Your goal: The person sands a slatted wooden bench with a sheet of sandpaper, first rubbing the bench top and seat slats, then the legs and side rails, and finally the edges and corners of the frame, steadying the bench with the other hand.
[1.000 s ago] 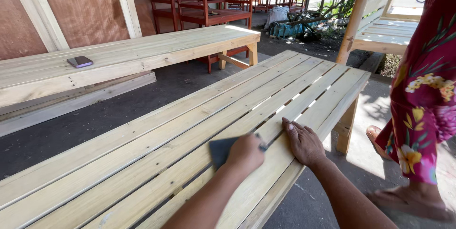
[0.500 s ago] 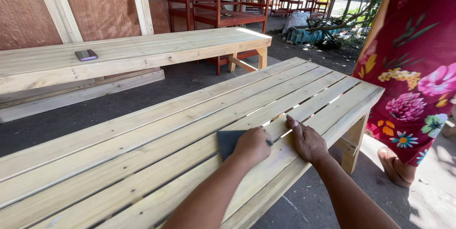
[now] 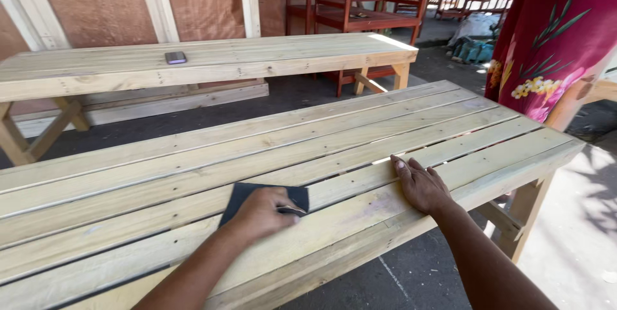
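Head view: left hand [image 3: 260, 212] presses a dark sandpaper sheet [image 3: 247, 195] flat on the slatted wooden surface [image 3: 193, 162], fingers together on top of it. Since a second ago the sheet has slid leftward along the plank, so sanding is mid-stroke. Right hand [image 3: 421, 185] lies flat, fingers slightly apart, bracing the same plank. No containers visible. A person in red floral cloth [image 3: 553, 34] stands beside the far end.

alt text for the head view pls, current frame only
The left hand presses a dark sheet of sandpaper onto a pale slatted wooden table, while the right hand lies flat on a slat nearer the table's end. Behind stands a second wooden table with a small dark object on it; a person in a red floral garment stands at right.
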